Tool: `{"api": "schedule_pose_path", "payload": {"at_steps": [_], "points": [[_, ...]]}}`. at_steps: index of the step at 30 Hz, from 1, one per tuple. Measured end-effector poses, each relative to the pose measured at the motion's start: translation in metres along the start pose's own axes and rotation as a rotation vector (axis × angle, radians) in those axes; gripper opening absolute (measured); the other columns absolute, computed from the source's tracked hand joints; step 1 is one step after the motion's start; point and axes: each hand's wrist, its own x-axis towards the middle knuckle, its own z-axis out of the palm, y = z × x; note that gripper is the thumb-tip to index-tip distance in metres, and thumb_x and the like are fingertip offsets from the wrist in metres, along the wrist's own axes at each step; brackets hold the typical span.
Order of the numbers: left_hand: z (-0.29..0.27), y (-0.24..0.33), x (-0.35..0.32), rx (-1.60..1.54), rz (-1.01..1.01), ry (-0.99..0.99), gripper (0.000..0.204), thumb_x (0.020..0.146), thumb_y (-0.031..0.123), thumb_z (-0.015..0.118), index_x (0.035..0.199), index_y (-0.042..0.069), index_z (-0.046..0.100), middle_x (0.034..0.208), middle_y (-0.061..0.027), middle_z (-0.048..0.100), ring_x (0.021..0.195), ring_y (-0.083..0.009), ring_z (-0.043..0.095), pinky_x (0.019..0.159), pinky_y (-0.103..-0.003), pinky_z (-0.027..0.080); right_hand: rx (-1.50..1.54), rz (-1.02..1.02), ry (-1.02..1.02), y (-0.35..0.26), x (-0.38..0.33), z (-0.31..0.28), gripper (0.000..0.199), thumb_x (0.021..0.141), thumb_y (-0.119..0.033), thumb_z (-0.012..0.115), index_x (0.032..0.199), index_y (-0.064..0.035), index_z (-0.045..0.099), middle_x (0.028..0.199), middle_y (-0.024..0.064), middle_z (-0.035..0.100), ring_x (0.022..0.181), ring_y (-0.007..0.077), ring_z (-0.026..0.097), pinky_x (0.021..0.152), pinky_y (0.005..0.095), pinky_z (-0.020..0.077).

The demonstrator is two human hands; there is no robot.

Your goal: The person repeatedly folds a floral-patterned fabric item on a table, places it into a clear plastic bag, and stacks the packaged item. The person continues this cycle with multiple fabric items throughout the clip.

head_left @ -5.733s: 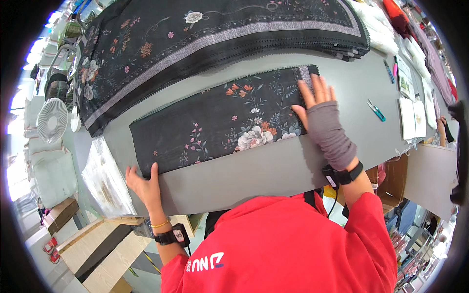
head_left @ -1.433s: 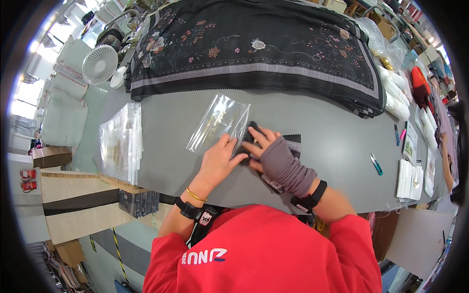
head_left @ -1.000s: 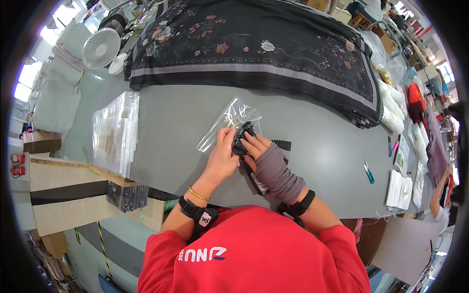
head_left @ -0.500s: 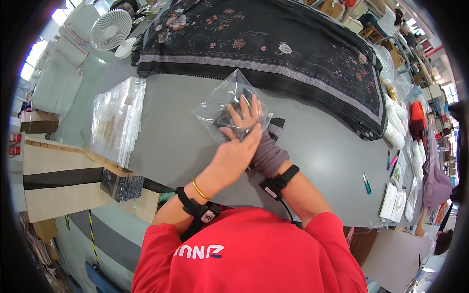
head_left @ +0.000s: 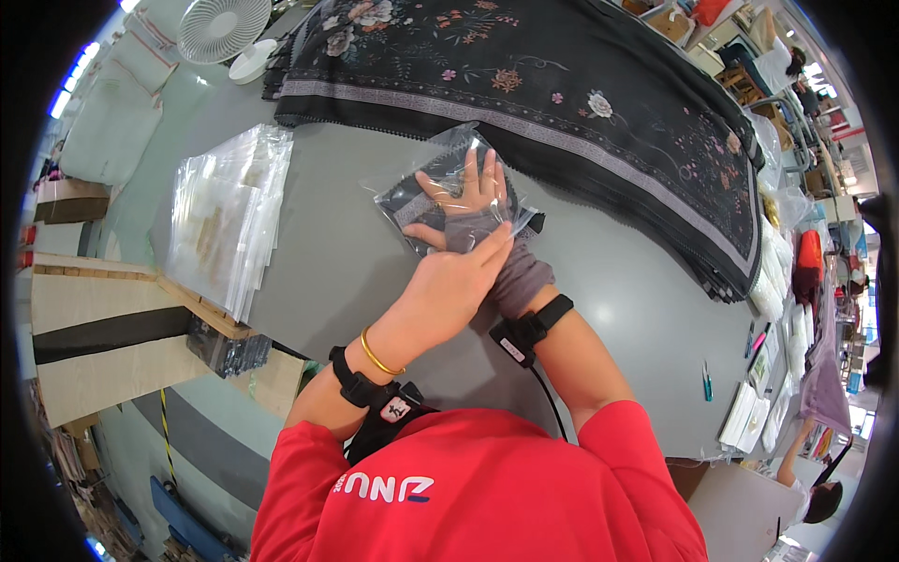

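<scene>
Fingers of right hand [head_left: 465, 201] spread flat inside clear bag [head_left: 448, 155]; left hand [head_left: 449, 286] open, pressing bag's mouth.

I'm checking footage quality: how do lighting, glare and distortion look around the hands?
Head view: even, bright light, soft shadows on the grey table; fisheye bends the table edges toward the dark rim; glare streaks on the clear bag partly veil the right hand inside it; left hand sharp; white fan nearly washed out.

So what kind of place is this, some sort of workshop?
Likely a garment packing workshop: stacked floral scarves on a long grey table, a pile of clear plastic bags, one folded scarf being bagged.
</scene>
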Motion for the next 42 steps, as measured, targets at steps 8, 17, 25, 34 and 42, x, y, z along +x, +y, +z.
{"api": "schedule_pose_path", "payload": {"at_steps": [8, 17, 25, 34, 42], "points": [[-0.014, 0.032, -0.015, 0.080, 0.206, -0.086, 0.063, 0.083, -0.002, 0.060, 0.146, -0.006, 0.056, 0.163, -0.0193, 0.046, 0.091, -0.0296, 0.072, 0.072, -0.039, 0.057, -0.004, 0.036, -0.180, -0.021, -0.062, -0.057, 0.083, 0.080, -0.069, 0.076, 0.144, -0.0169, 0.068, 0.160, 0.0413, 0.033, 0.149, 0.0634, 0.029, 0.119, 0.0726, 0.0285], [0.001, 0.021, -0.020, -0.200, 0.073, -0.090, 0.064, 0.081, -0.005, 0.060, 0.145, -0.004, 0.056, 0.164, -0.0180, 0.045, 0.087, -0.0339, 0.074, 0.074, -0.041, 0.060, 0.053, 0.077, -0.165, -0.025, -0.007, -0.038, 0.095, 0.073, -0.083, 0.072, 0.152, -0.0309, 0.062, 0.163, 0.0438, 0.027, 0.151, 0.0675, 0.021, 0.123, 0.0696, 0.0193], [-0.047, -0.082, 0.035, -0.205, 0.016, 0.143, 0.048, 0.102, 0.026, 0.061, 0.145, 0.005, 0.062, 0.151, -0.0168, 0.060, 0.143, -0.0377, 0.053, 0.118, -0.047, 0.043, 0.037, 0.043, -0.129, -0.031, -0.005, -0.014, 0.097, 0.091, -0.066, 0.065, 0.161, -0.0025, 0.041, 0.167, 0.0353, 0.026, 0.156, 0.0601, 0.016, 0.127, 0.0679, 0.0135], [-0.010, -0.116, 0.032, 0.000, 0.219, -0.044, 0.072, 0.103, 0.044, 0.055, 0.160, 0.002, 0.044, 0.169, -0.0195, 0.039, 0.159, -0.0376, 0.032, 0.131, -0.051, 0.023, 0.163, -0.012, -0.222, -0.045, -0.035, -0.075, 0.090, 0.087, -0.068, 0.071, 0.148, -0.0030, 0.058, 0.164, 0.0341, 0.033, 0.157, 0.0550, 0.022, 0.127, 0.0681, 0.0151], [-0.006, -0.089, 0.026, -0.021, 0.270, -0.125, 0.089, 0.095, 0.052, 0.062, 0.163, 0.000, 0.038, 0.172, -0.0215, 0.032, 0.160, -0.0392, 0.028, 0.132, -0.053, 0.019, 0.190, -0.088, -0.260, -0.023, -0.040, -0.071, 0.103, 0.085, -0.074, 0.070, 0.160, -0.0085, 0.047, 0.167, 0.0290, 0.033, 0.158, 0.0512, 0.024, 0.128, 0.0669, 0.0138]]}}
